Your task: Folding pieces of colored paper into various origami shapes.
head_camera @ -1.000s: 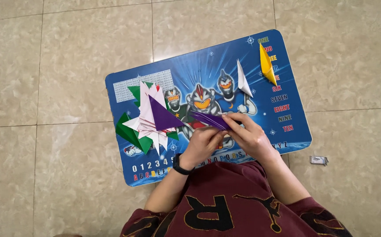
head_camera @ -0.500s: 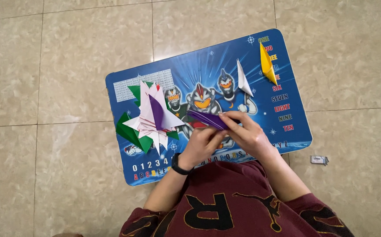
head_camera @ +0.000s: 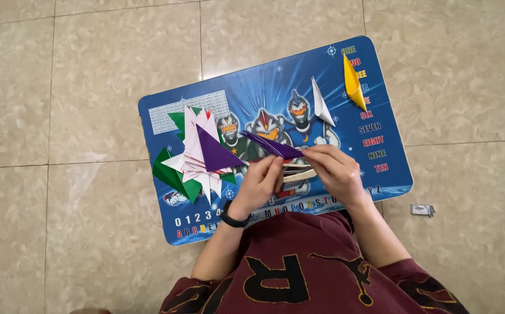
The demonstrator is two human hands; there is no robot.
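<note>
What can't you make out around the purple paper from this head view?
- Purple folded paper: its near end is covered by the left hand and right hand.
- Wooden stick: mostly hidden between the hands.
- Stack of folded papers: lower sheets overlapped, count unclear.
- Small object on the floor: too small to identify.

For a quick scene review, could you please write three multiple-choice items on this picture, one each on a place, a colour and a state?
1. Where does the yellow folded paper lie on the blue desk?
A. far right corner
B. near left corner
C. on the floor

2. What colour is the folded paper between both hands?
A. green
B. purple
C. white

3. The left hand and right hand are:
A. resting flat
B. off the desk
C. pinching the paper

Answers: 1 A, it lies by the desk's far right edge; 2 B, it shows purple; 3 C, fingers close on it.
</note>
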